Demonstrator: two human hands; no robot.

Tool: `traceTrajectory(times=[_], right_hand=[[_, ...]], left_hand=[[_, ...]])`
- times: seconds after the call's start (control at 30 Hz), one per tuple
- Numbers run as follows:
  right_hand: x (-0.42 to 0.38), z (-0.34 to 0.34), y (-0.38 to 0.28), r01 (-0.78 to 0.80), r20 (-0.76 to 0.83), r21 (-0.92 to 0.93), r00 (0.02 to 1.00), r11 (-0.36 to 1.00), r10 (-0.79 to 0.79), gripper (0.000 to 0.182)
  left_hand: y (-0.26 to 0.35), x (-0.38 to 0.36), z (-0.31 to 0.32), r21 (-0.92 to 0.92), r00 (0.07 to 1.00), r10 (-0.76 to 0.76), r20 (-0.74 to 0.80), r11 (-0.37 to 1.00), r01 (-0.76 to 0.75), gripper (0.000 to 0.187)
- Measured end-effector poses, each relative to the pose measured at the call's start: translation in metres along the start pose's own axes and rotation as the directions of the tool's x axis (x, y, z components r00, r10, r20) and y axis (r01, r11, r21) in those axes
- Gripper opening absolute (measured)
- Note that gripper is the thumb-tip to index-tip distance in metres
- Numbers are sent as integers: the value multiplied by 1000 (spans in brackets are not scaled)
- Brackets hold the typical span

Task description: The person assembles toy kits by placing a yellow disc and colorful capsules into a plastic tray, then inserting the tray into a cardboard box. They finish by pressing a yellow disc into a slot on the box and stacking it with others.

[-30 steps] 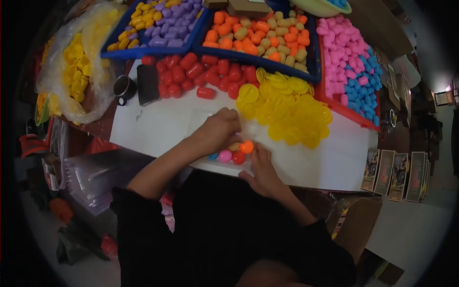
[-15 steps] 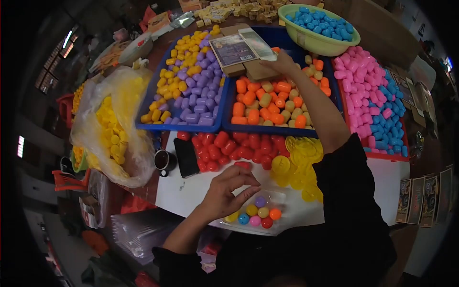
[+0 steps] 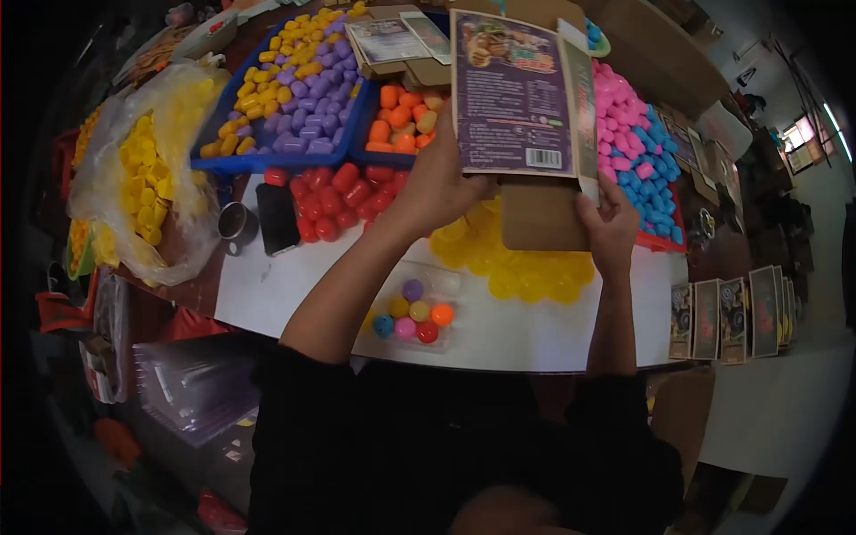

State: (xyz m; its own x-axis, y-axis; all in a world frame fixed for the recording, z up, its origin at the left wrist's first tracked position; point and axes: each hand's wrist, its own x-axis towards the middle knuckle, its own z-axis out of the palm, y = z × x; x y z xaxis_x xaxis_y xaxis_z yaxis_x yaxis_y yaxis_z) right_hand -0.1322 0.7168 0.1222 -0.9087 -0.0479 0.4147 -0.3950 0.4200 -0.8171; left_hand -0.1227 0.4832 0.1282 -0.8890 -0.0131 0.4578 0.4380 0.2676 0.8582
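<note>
Both my hands hold up a flattened purple printed carton (image 3: 513, 102) with brown cardboard flaps. My left hand (image 3: 441, 183) grips its left edge, while my right hand (image 3: 611, 223) pinches the lower right side. Beneath the hands, yellow discs (image 3: 535, 275) lie piled on the white tabletop. Nearer to me sits a clear plastic tray (image 3: 441, 283) with several coloured balls in it. Another flat carton (image 3: 388, 43) rests across the blue trays behind.
Blue trays (image 3: 267, 163) hold yellow, purple and orange capsules. Red capsules (image 3: 330, 201), a phone (image 3: 277, 218) and a cup (image 3: 237, 223) are at left. Pink capsules (image 3: 615, 94) and blue ones (image 3: 655, 192) fill a tray at right. Folded cartons (image 3: 734, 316) stand far right.
My right hand has brought one carton from the trays toward me, and my left hand has moved up from the clear tray to grasp it. The camera view has shifted right.
</note>
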Motion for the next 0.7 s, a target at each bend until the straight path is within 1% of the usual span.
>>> traceTrajectory(times=[0.03, 0.07, 0.1, 0.13, 0.17, 0.2, 0.23, 0.27, 0.3, 0.33, 0.37, 0.4, 0.43, 0.47, 0.5, 0.53, 0.57, 0.6, 0.63, 0.7], right_hand=[[-19, -15, -1, -166, -8, 292, 984, 942, 176, 61], [-38, -33, 3, -168, -16, 276, 984, 946, 180, 61], [-52, -53, 12, -197, 126, 494, 980, 847, 154, 59], [-62, -69, 16, -246, 257, 678, 962, 693, 90, 56], [-65, -77, 13, -189, 133, 681, 982, 707, 134, 58], [-65, -84, 11, -125, 2, 681, 986, 722, 169, 59], [-59, -96, 13, -298, -78, 409, 930, 863, 358, 66], [-64, -91, 11, -176, -169, 394, 951, 902, 260, 67], [-73, -83, 8, -49, -257, 368, 954, 929, 152, 69], [-83, -79, 7, 89, -265, 269, 964, 959, -16, 74], [-97, -74, 7, 76, -209, 316, 978, 946, -8, 74], [-110, -67, 9, 55, -154, 358, 988, 932, 1, 75], [-118, -61, 16, 148, -132, 212, 984, 966, -121, 73], [-124, -57, 21, 238, -93, 60, 968, 970, -232, 70], [-125, -58, 20, 241, -110, 47, 966, 969, -235, 70], [-126, -58, 19, 389, -82, -29, 917, 921, -390, 68], [-126, -58, 18, 527, -41, -101, 845, 844, -533, 66], [-129, -58, 12, 518, -67, -154, 844, 842, -532, 56], [-131, -56, 16, 514, -89, -171, 842, 841, -533, 56], [-135, -58, 26, 689, -161, -45, 710, 724, -686, 43]], left_hand=[[7, -5, 14, 61, 999, 7, 46, 998, -10, 74], [-2, -18, 34, 252, 999, -9, 47, 968, -3, 77], [8, -31, 46, 240, 999, -4, 48, 971, -7, 77], [21, -49, 55, 441, 969, -105, 223, 897, -4, 78], [33, -66, 61, 623, 903, -233, 362, 780, -48, 79], [42, -81, 65, 620, 801, -322, 504, 781, -77, 80], [49, -91, 67, 615, 671, -399, 625, 782, -107, 82], [47, -99, 65, 617, 682, -385, 622, 777, -125, 82], [39, -104, 59, 450, 711, -195, 675, 873, -188, 83], [31, -103, 56, 267, 722, 3, 692, 928, -260, 85], [31, -96, 56, 268, 726, 20, 688, 922, -279, 85], [31, -88, 56, 137, 825, 156, 544, 953, -271, 87], [31, -82, 57, -6, 891, 265, 369, 959, -283, 89], [36, -83, 57, -44, 913, 156, 377, 988, -151, 83], [29, -85, 60, -54, 906, 172, 387, 985, -164, 83], [14, -86, 63, -65, 872, 310, 378, 949, -309, 79], [6, -86, 63, -74, 819, 441, 367, 891, -447, 74], [8, -87, 60, -50, 800, 452, 395, 880, -472, 74], [8, -90, 58, -64, 783, 468, 410, 871, -487, 74], [8, -98, 60, -233, 890, 405, 209, 905, -357, 80]])
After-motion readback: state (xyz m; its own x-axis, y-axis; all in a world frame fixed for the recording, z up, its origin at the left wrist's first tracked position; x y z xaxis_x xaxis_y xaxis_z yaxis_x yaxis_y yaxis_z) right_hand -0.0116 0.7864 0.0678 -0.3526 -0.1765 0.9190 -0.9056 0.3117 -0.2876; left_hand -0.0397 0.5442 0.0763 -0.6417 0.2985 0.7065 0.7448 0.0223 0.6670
